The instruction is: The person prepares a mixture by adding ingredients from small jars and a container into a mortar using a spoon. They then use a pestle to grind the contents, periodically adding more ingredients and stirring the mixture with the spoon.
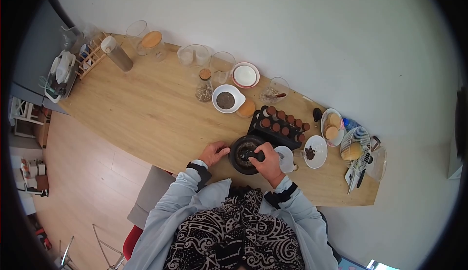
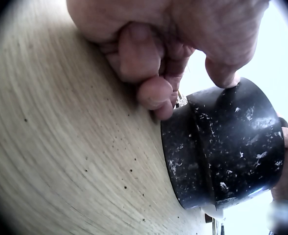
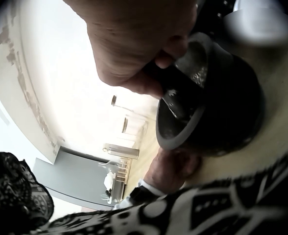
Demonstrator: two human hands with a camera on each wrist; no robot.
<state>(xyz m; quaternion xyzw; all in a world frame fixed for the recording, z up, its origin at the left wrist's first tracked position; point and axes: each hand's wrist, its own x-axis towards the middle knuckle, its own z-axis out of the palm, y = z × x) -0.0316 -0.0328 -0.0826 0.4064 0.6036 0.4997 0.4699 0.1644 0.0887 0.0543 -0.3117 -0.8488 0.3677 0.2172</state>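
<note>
- Mortar (image 1: 233, 155) stands upright on the table at the near-left end of the black rack (image 1: 274, 138); whether the two touch cannot be told.
- Right hand (image 1: 271, 164), just on the near side of the rack, holds the pestle (image 3: 175, 104), fingers wrapped close round its upper part; the lower end is down inside the mortar.
- Left hand (image 1: 211, 154), farther left of the rack, has its fingers loosely curled and not wrapped round anything; its thumb tip touches the mortar's wall, the fingertips lie close by the base.
- White spouted cup (image 1: 288, 165) is just on the near side of the rack; white bowl (image 1: 319, 152) with dark pieces is to its right.
- The mortar looks like heavy, rigid stone, likely stable but prone to chip if dropped; best taken low with both palms, since the smooth wall could slip; the pestle, hard and stubby, suits a full grip at its top.
- The right fingers partly cover the pestle; its tip is hidden, and the mortar's contents are too small and shadowed to name; in the left wrist view, the base's far side is out of sight.
</note>
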